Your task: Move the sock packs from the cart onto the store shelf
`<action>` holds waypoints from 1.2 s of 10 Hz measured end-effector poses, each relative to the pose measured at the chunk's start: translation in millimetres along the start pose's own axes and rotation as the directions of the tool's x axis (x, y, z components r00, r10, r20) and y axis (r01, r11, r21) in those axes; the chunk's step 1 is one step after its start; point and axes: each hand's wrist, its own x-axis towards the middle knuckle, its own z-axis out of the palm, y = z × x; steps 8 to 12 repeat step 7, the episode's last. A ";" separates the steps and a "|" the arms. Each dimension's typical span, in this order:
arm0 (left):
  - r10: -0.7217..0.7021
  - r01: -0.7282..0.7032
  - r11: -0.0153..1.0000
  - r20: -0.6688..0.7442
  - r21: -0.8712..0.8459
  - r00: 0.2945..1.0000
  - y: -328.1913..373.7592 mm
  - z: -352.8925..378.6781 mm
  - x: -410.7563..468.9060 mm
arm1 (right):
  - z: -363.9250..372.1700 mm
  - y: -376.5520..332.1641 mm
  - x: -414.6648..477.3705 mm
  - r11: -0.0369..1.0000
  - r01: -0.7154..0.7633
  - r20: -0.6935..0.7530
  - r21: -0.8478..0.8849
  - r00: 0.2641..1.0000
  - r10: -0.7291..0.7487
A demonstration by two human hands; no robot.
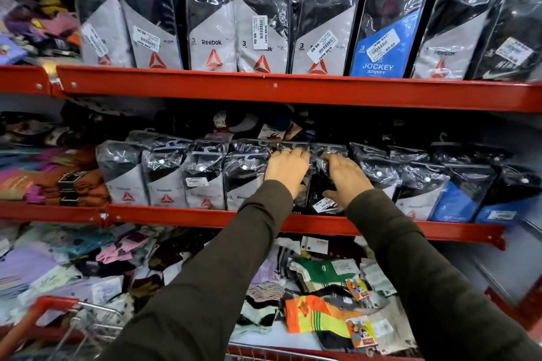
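Red metal store shelves (293, 91) hold rows of bagged socks. On the middle shelf, the left hand (286, 168) and right hand (347, 177) both grip a dark sock pack (319, 193) standing upright in the front row. A red-handled cart (55, 319) sits at lower left.
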 end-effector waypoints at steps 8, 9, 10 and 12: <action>-0.012 -0.125 0.962 -0.495 -0.243 0.869 -52.4 -81.3 -45.9 | -88.4 -28.1 -30.7 0.979 0.126 -0.663 0.161 0.749 0.012; -0.012 -0.125 0.962 -0.495 -0.243 0.869 -52.4 -81.3 -45.9 | -88.4 -28.1 -30.7 0.979 0.126 -0.663 0.161 0.749 0.012; -0.012 -0.125 0.962 -0.495 -0.243 0.869 -52.4 -81.3 -45.9 | -88.4 -28.1 -30.7 0.979 0.126 -0.663 0.161 0.749 0.012; -0.012 -0.125 0.962 -0.495 -0.243 0.869 -52.4 -81.3 -45.9 | -88.4 -28.1 -30.7 0.979 0.126 -0.663 0.161 0.749 0.012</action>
